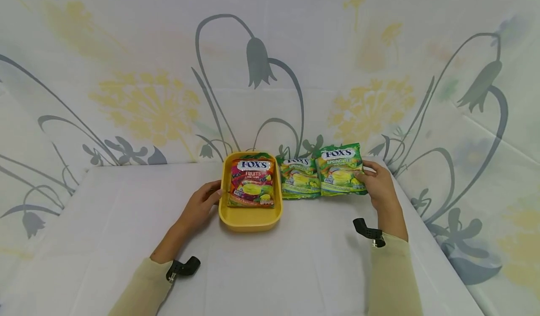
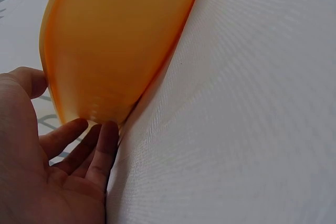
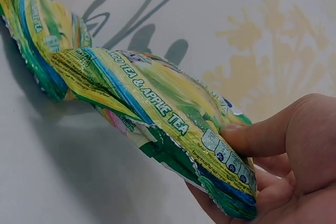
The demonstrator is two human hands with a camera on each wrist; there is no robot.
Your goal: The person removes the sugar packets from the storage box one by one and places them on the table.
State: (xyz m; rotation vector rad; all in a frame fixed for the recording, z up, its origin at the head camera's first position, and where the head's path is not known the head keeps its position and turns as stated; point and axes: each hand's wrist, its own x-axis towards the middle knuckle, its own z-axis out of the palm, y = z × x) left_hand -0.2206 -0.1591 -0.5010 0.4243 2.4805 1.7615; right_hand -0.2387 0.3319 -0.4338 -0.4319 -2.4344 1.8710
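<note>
A yellow plastic tray (image 1: 251, 217) stands on the table with a red FOX'S Fruits candy packet (image 1: 253, 184) lying in it. Against the tray's left side rests my left hand (image 1: 202, 203); in the left wrist view its loosely bent fingers (image 2: 107, 140) and thumb touch the outer wall and rim. My right hand (image 1: 381, 187) pinches the right edge of a green FOX'S Spring Tea candy packet (image 1: 339, 170), thumb on the front and fingers behind. A second green packet (image 1: 299, 180) sits between the tray and the held one, partly overlapped by it.
A white cloth (image 1: 168, 203) covers the table, and a flower-printed sheet (image 1: 270, 95) rises behind it. Black wrist-worn cameras sit on both forearms, the left one (image 1: 183, 268) low in view.
</note>
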